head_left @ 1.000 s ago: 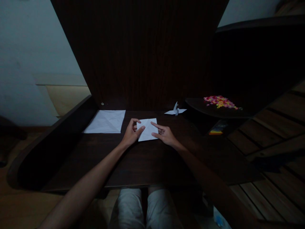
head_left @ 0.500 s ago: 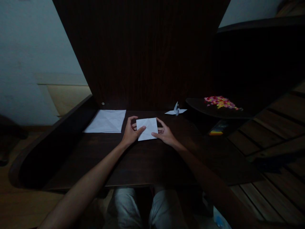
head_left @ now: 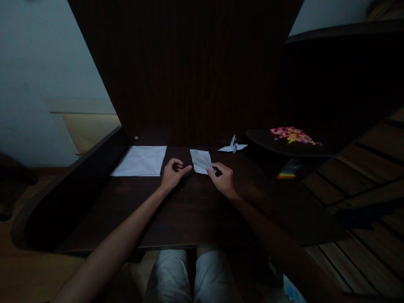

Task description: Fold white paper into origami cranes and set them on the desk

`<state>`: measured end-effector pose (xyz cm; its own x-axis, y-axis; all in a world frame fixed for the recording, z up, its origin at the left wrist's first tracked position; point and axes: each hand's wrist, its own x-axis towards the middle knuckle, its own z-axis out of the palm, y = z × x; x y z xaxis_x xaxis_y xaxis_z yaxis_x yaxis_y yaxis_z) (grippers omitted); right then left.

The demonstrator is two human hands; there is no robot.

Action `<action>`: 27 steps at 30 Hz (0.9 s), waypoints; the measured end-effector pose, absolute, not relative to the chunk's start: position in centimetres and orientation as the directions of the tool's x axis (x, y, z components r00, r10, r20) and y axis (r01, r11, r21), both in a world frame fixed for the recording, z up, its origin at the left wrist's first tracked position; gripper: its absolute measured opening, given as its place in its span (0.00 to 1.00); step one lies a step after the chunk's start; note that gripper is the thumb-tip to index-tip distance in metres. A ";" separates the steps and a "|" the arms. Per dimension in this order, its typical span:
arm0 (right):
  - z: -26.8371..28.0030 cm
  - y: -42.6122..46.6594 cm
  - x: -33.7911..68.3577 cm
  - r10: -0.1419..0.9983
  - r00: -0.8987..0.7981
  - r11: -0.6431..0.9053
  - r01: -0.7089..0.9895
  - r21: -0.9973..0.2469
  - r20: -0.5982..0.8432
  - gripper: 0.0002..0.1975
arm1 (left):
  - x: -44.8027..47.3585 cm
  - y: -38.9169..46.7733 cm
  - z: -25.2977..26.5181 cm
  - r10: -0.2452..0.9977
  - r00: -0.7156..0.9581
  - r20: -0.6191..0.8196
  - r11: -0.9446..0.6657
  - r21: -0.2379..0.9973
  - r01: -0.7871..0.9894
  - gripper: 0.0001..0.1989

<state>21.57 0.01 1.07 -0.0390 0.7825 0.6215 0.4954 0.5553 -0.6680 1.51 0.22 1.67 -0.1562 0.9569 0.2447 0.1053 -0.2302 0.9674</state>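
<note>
Head view: the right hand [head_left: 222, 177] pinches the folded white paper [head_left: 200, 160] at its right side, between thumb and fingers, over the dark desk [head_left: 189, 214]. The left hand [head_left: 172, 174] is just beside the paper's left edge, its thumb apart from the curled fingers. I judge that a light pinch is best, so the layers stay aligned without unwanted creases.

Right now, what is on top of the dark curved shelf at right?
A heap of small pink, red and yellow pieces lies on the dark curved shelf. The surface beneath the heap is covered, not visible.
</note>
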 end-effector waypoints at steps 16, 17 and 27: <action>0.1 0.3 21.0 0.519 -0.423 0.828 0.465 -0.314 0.743 0.14 | 3.6 -1.5 2.1 0.962 0.263 0.075 -0.019 0.978 -0.210 0.24; 0.1 0.3 21.0 0.523 -0.440 0.829 0.462 -0.316 0.730 0.14 | 3.5 -1.4 2.1 0.969 0.234 0.083 -0.032 0.977 -0.212 0.23; 1.0 -0.4 21.0 0.588 -0.416 0.787 0.493 -0.372 0.694 0.14 | 3.0 -0.5 1.4 0.998 -0.009 0.061 -0.062 0.973 -0.222 0.23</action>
